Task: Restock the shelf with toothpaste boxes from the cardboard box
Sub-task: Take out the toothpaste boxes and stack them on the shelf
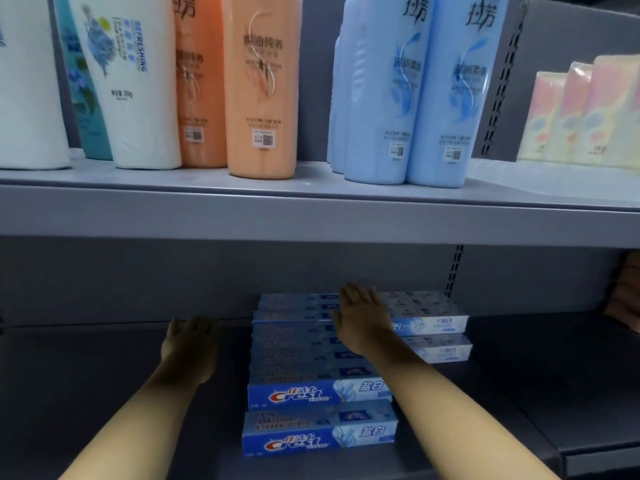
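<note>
Shampoo bottles crowd the upper shelf overhanging your reach. Below, your right hand lies flat, fingers straight, on the stacked Crest toothpaste boxes; your left hand rests open on the lower shelf beside them.

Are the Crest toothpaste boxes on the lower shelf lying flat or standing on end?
Lying flat. The Crest toothpaste boxes lie lengthwise in stacked rows on the lower shelf, long printed sides facing out; the right hand rests open on the rear stack.

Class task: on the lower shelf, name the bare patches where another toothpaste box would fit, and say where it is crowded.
Bare: lower shelf right of the toothpaste boxes; also left of them, around the left hand. Crowded: the boxes' stacks, under the right hand.
</note>
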### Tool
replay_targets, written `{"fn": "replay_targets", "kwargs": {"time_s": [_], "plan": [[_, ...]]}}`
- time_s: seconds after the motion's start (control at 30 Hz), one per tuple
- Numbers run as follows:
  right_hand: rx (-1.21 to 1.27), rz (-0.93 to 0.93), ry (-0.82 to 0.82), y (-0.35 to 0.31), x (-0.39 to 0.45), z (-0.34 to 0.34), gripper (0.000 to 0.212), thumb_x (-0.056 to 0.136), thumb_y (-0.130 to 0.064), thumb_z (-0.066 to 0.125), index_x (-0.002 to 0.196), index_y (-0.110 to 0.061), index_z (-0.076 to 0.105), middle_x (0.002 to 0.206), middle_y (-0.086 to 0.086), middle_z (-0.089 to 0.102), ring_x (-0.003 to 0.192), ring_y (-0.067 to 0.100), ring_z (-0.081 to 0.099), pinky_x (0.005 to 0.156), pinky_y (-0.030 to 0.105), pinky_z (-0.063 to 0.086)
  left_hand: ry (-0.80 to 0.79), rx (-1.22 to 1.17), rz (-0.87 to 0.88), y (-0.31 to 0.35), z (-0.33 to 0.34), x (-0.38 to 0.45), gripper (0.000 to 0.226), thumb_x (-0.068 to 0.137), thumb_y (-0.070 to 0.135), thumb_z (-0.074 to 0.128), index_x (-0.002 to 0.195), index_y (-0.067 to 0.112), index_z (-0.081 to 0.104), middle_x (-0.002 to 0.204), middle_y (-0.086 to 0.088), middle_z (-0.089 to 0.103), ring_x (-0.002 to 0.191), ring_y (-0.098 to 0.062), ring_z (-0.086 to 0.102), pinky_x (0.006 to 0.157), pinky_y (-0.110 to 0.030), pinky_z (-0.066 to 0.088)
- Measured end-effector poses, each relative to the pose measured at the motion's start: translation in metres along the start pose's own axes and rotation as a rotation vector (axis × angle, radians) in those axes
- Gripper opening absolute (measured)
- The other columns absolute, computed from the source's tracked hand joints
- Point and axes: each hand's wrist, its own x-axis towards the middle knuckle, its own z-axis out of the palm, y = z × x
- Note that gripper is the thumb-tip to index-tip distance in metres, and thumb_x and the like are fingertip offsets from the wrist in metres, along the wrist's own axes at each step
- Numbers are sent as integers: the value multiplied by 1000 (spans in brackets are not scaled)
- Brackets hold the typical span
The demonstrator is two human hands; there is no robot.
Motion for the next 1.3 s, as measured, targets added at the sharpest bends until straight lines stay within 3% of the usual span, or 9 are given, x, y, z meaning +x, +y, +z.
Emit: {"fn": "replay_targets", "kwargs": {"time_s": [0.1, 0.2, 0.43, 0.7, 0.9, 1.03, 1.3], "plan": [[34, -17, -62, -13, 9, 5, 62, 103, -42, 14, 153, -6, 6, 161, 8, 4, 149, 22, 0, 121, 40, -4, 8, 49, 45, 13, 1, 5, 73, 91, 25, 54, 151, 14, 15, 157, -7, 16, 146, -24, 11, 119, -44, 10], [111, -9, -121, -18, 13, 10, 63, 102, -44, 14, 153, -7, 4, 161, 6, 1, 149, 21, -3, 121, 41, -4, 74, -56, 84, 28, 4, 11, 78, 89, 39, 56, 151, 16, 15, 155, -6, 21, 144, -24, 17, 118, -43, 15], [173, -57, -177, -21, 20, 30, 62, 101, -47, 15, 153, -15, 7, 161, 3, 1, 149, 21, -3, 120, 45, 4, 71, -327, 139, 38, 13, 15, 81, 91, 34, 55, 152, 22, 2, 160, -1, 6, 148, -22, 6, 120, -43, 8], [137, -82, -168, -17, 25, 40, 62, 99, -49, 15, 153, -19, 9, 161, 2, 0, 149, 20, -2, 120, 46, 4, 73, -220, 184, 42, 10, 23, 81, 93, 32, 54, 152, 18, 0, 160, -2, 4, 148, -22, 5, 120, -41, 5], [102, -125, -161, -17, 22, 38, 60, 100, -43, 20, 153, -15, 12, 161, 8, -1, 149, 25, -3, 117, 50, 3, 112, -637, 12, 40, 40, 26, 72, 90, 29, 56, 150, 25, 16, 155, 0, 26, 142, -20, 27, 117, -43, 26], [83, -129, -162, -16, 24, 41, 60, 100, -45, 17, 152, -16, 11, 161, 7, -1, 148, 24, -3, 118, 50, 5, 15, -323, 16, 35, 54, 13, 83, 93, 23, 54, 152, 19, -3, 160, -4, -3, 148, -22, -1, 120, -43, 2], [132, -89, -144, -19, 22, 38, 64, 100, -49, 15, 153, -16, 4, 161, 2, 0, 149, 19, -1, 120, 46, 5, -3, -254, 107, 56, 44, 3, 87, 92, 52, 45, 152, 20, -9, 160, -5, -9, 147, -24, -8, 119, -45, -4]]}}
